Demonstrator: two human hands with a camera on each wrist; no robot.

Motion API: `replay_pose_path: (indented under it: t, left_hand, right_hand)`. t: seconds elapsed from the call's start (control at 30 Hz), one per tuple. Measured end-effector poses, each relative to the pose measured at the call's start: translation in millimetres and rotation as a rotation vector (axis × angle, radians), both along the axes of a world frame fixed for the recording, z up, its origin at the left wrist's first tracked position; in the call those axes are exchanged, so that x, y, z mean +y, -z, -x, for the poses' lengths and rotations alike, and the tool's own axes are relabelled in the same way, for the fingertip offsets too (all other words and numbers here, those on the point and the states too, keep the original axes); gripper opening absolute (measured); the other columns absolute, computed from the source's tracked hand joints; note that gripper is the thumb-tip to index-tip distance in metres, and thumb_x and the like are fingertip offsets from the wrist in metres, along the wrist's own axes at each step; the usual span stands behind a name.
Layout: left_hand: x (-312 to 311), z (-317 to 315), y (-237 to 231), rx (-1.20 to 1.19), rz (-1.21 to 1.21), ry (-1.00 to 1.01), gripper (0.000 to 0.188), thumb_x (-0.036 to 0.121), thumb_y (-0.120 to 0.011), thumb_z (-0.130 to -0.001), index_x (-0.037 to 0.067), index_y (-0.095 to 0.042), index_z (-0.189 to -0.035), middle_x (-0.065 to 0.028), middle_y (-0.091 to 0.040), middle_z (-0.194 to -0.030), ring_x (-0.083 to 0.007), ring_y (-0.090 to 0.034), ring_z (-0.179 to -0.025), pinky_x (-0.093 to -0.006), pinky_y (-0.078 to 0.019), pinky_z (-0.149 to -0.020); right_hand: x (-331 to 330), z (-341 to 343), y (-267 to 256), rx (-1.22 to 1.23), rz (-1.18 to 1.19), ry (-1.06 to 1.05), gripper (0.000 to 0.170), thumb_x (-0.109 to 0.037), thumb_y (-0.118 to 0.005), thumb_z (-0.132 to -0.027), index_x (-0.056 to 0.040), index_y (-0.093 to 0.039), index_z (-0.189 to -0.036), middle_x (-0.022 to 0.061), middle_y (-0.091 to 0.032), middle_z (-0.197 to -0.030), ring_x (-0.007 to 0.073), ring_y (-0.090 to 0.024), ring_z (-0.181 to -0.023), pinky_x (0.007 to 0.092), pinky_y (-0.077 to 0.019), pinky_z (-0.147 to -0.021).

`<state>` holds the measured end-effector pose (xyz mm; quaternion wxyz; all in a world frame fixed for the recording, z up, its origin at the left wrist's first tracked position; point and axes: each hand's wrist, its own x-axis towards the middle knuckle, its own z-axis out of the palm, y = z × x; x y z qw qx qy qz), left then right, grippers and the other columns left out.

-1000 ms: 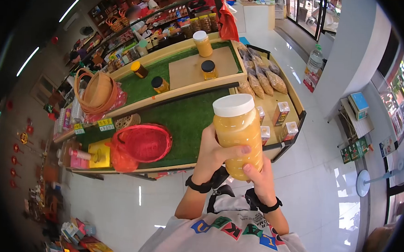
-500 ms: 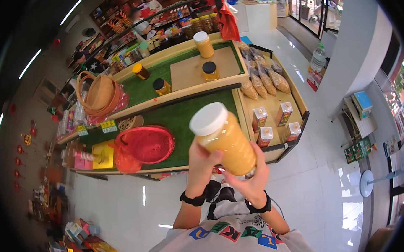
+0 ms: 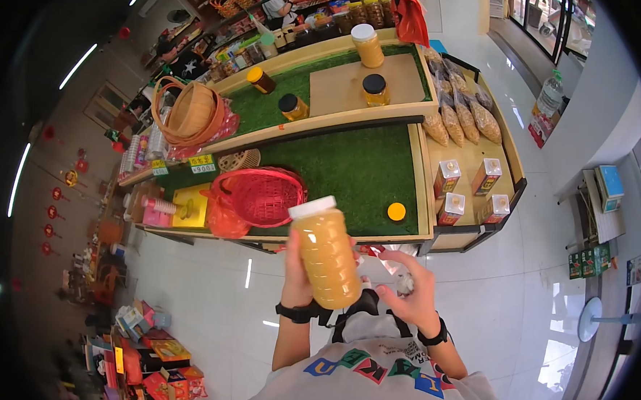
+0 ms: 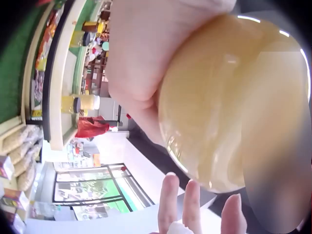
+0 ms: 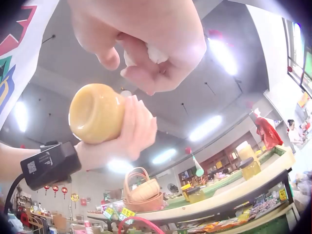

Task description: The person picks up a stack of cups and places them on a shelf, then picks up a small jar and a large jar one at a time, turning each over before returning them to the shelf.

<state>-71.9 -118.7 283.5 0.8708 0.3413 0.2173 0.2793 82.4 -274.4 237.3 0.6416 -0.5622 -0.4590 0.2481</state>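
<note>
My left hand (image 3: 299,275) grips a large clear plastic jar (image 3: 327,262) of pale yellow honey with a white lid (image 3: 311,207). The jar leans to the left in front of my body, and its round base fills much of the left wrist view. Just right of it, apart from the jar, my right hand (image 3: 418,301) has its thumb and index finger spread. Its other fingers curl around a crumpled white tissue (image 5: 157,52), which also shows in the head view. Beyond the hands, a red woven basket (image 3: 266,197) sits on the green-lined lower shelf (image 3: 358,166).
A yellow-lidded jar (image 3: 396,212) stands on the lower shelf. Above are a white-lidded jar (image 3: 368,46), a black-lidded jar (image 3: 375,90) and wicker baskets (image 3: 192,110). Bagged goods (image 3: 477,120) and small boxes (image 3: 448,179) occupy the right-hand stand.
My right hand has come off the jar's base and moved to the right. The jar has swung lower and left in my left hand. A yellow-lidded jar on the shelf has become visible.
</note>
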Motion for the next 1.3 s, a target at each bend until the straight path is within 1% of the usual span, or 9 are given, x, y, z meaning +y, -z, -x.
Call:
replay_pose_path:
  t: [0.17,0.23,0.27,0.37,0.47,0.53,0.83,1.03,1.3]
  left_hand:
    - [-20.7,-19.9,23.7,0.382,-0.336,-0.008,0.054,0.033,-0.068,-0.097,-0.001,-0.052,-0.135,-0.0107,-0.066,-0.119,-0.0167,-0.066,-0.103,-0.032,-0.0531,-0.089]
    - [-36.1,-32.8,39.3,0.461,-0.608,0.018,0.062,0.034,-0.064,-0.099,0.0,-0.04,-0.145,-0.0151,-0.064,-0.124,-0.0224,-0.064,-0.111,-0.0358,-0.0499,-0.096]
    - [-35.3,-31.0,49.1,0.462,-0.693,0.076,0.067,0.035,-0.062,-0.1,0.0,-0.034,-0.149,-0.0184,-0.063,-0.126,-0.0268,-0.064,-0.114,-0.038,-0.0487,-0.099]
    - [-24.2,-18.5,34.4,0.631,-0.588,0.326,0.072,0.034,-0.059,-0.101,0.001,-0.024,-0.153,-0.0251,-0.061,-0.13,-0.037,-0.063,-0.118,-0.0416,-0.0475,-0.101]
    - [-19.5,4.7,48.7,0.566,-0.729,0.376,0.069,0.034,-0.057,-0.103,0.001,-0.024,-0.154,-0.0245,-0.055,-0.138,-0.0305,-0.061,-0.122,-0.0385,-0.0482,-0.098]
    - [-15.7,20.1,36.3,0.594,-0.681,0.379,0.074,0.033,-0.063,-0.1,0.001,-0.024,-0.154,-0.0241,-0.053,-0.14,-0.0312,-0.059,-0.125,-0.0409,-0.0502,-0.098]
    - [0.3,115.5,97.2,0.5,-0.566,0.209,0.08,0.025,-0.077,-0.091,0.001,-0.031,-0.152,-0.0154,-0.054,-0.14,-0.0261,-0.057,-0.126,-0.0388,-0.0514,-0.101]
    - [7.2,177.0,109.0,0.587,-0.45,0.113,0.079,0.027,-0.08,-0.088,-0.001,-0.036,-0.148,-0.0154,-0.054,-0.139,-0.0246,-0.058,-0.125,-0.0371,-0.0507,-0.1]
    - [6.0,234.2,131.0,0.625,-0.364,-0.104,0.074,0.025,-0.083,-0.085,-0.003,-0.043,-0.141,-0.0148,-0.06,-0.131,-0.0219,-0.061,-0.119,-0.0336,-0.0502,-0.099]
  right_hand:
    - [12.3,8.4,38.7,-0.004,0.088,-0.031,0.07,-0.026,-0.086,-0.077,-0.0006,-0.054,-0.134,0.0177,-0.068,-0.121,0.0291,-0.068,-0.105,0.0388,-0.0542,-0.091]
    - [19.3,10.5,39.5,0.033,0.167,0.005,0.064,-0.025,-0.081,-0.083,0.0021,-0.053,-0.133,0.0175,-0.068,-0.118,0.0267,-0.068,-0.102,0.0377,-0.0543,-0.09]
    - [20.2,8.7,50.6,0.244,0.198,-0.063,0.061,-0.025,-0.079,-0.085,0.0024,-0.053,-0.133,0.0161,-0.068,-0.118,0.0252,-0.068,-0.103,0.0369,-0.0542,-0.09]
    - [10.3,15.7,93.9,0.771,0.251,-0.178,0.052,-0.023,-0.073,-0.09,0.0024,-0.054,-0.132,0.0094,-0.067,-0.12,0.0183,-0.066,-0.105,0.0338,-0.0538,-0.091]
    - [9.0,39.2,100.3,0.856,0.175,-0.126,0.052,-0.025,-0.072,-0.091,0.0026,-0.055,-0.131,0.0094,-0.067,-0.12,0.0173,-0.066,-0.104,0.0331,-0.0531,-0.092]
    - [13.5,41.9,102.8,0.742,0.206,-0.195,0.053,-0.023,-0.075,-0.089,0.0026,-0.056,-0.131,0.0099,-0.068,-0.12,0.0174,-0.065,-0.105,0.0332,-0.0527,-0.093]
    - [59.7,88.0,85.6,0.052,0.402,-0.297,0.073,-0.033,-0.09,-0.069,0.0001,-0.06,-0.126,0.013,-0.073,-0.111,0.0212,-0.071,-0.1,0.0354,-0.0548,-0.09]
    - [88.3,138.3,81.9,-0.142,0.503,-0.378,0.079,-0.041,-0.091,-0.063,-0.0002,-0.061,-0.124,0.018,-0.073,-0.108,0.0315,-0.074,-0.094,0.0381,-0.0577,-0.086]
    - [118.7,193.9,87.2,-0.286,0.599,-0.529,0.085,-0.047,-0.09,-0.062,0.0,-0.06,-0.126,0.02,-0.073,-0.104,0.0354,-0.073,-0.093,0.0388,-0.0574,-0.085]
